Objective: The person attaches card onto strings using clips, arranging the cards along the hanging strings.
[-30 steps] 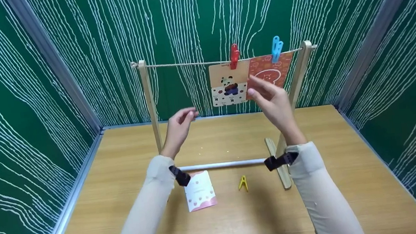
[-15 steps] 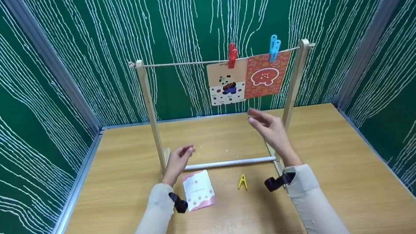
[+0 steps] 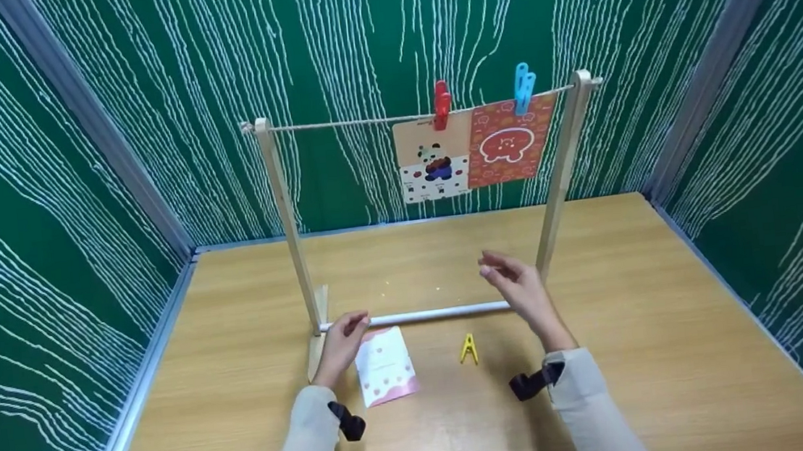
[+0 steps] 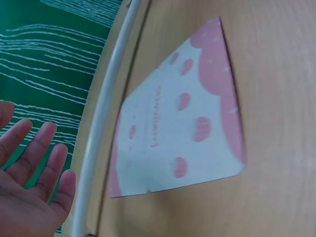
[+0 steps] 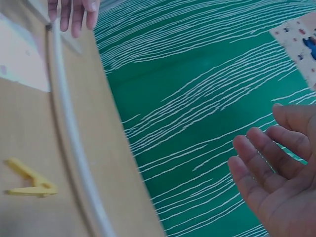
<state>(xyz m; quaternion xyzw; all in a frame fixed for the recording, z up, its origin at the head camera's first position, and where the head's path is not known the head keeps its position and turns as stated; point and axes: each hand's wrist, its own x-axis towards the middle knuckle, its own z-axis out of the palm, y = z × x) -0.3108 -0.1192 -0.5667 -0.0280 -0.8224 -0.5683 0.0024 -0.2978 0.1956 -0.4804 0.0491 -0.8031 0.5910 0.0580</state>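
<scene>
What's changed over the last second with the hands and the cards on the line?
Both hands came down from the string, empty: the right hand left the orange card, and the left hand now hovers by the pink card. Both hung cards, their pegs and the yellow peg stayed put.

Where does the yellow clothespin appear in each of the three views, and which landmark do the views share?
Head: the yellow clothespin lies on the table, centre-low, just in front of the white bar and right of the pink-and-white card.
Left wrist: not in it; only the card and the bar show.
Right wrist: at lower left, left of the bar.
Shared landmark: the white bar.
</scene>
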